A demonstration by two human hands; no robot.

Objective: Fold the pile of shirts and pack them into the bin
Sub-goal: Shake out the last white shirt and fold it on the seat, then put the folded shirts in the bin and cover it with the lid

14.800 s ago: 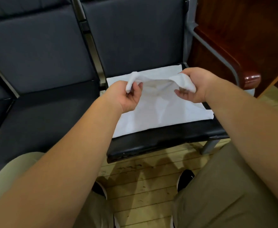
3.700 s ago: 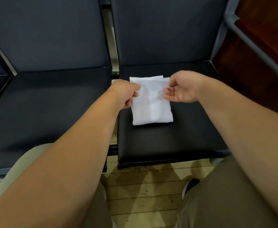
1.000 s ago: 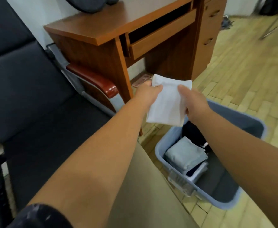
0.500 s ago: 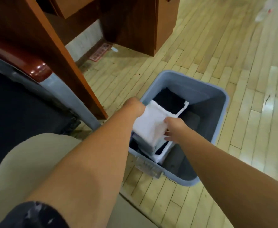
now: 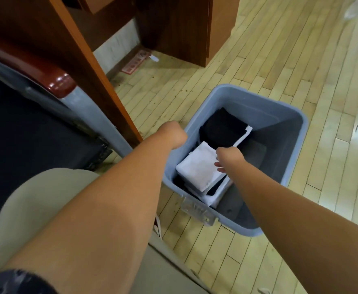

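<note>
The folded white shirt (image 5: 199, 168) lies in the blue-grey bin (image 5: 280, 115) on the floor, on top of a stack of folded shirts. A folded black shirt (image 5: 222, 128) lies deeper in the bin behind it. My right hand (image 5: 228, 159) reaches into the bin, its fingertips curled on the white shirt's right edge. My left hand (image 5: 175, 134) is bent down at the bin's left rim, apart from the shirt's visible edge, and its fingers are hidden.
The bin stands on a wooden plank floor beside my right knee. A brown wooden desk (image 5: 89, 49) and the bench's red-brown armrest (image 5: 53, 79) are to the left of it. A clear latch (image 5: 197, 211) sticks out of the bin's near wall.
The white shirt has gone lower into the bin and now lies flat on the stack. My left hand has come off it and moved up to the bin's left rim.
</note>
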